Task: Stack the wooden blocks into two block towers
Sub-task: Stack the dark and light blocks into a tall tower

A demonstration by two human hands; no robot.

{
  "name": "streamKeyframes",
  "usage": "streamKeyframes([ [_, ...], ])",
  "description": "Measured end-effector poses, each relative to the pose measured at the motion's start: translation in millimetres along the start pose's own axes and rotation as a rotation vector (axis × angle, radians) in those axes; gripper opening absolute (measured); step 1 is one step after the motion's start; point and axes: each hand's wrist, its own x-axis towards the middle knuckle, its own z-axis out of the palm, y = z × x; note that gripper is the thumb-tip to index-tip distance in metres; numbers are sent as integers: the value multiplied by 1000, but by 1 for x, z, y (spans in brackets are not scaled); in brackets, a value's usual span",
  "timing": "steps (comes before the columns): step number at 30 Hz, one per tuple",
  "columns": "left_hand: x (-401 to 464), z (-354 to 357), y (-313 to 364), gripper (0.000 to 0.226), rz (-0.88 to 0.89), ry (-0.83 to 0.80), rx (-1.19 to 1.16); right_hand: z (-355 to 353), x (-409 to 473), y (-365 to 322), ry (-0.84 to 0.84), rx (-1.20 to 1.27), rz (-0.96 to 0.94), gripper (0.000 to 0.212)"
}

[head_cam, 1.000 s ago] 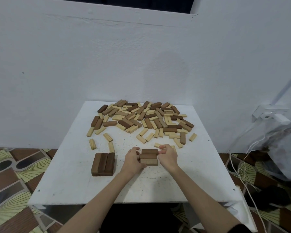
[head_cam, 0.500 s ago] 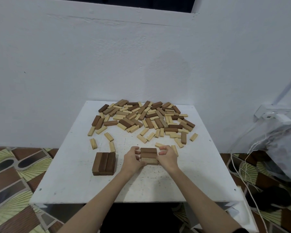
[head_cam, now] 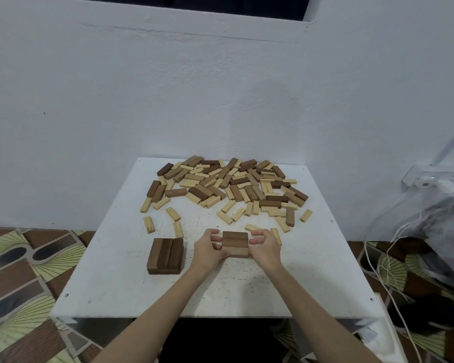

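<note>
A row of three brown blocks lies side by side near the middle of the white table. My left hand holds its left end and my right hand holds its right end, fingers curled against the sides. To the left stands a low dark-brown stack, two layers of blocks. A large pile of loose dark and light blocks covers the far half of the table.
Single light blocks lie scattered between the pile and the stack. A white wall stands right behind the table. Cables and a wall socket are at the right, above a patterned floor.
Both hands have squeezed the three blocks closer together and squared them up. The view has shifted slightly; the left stack and the pile are unmoved.
</note>
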Motion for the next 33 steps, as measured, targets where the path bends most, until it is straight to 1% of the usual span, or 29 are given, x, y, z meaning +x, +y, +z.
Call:
streamKeyframes([
  [10,1,-2,0,54,-20,8,-24,1,-1,-1,33,25,3,36],
  [16,2,-3,2,50,-26,10,4,1,-3,-3,45,43,-6,36],
  [33,3,-1,3,51,-60,29,3,2,-1,-1,59,67,-5,34],
])
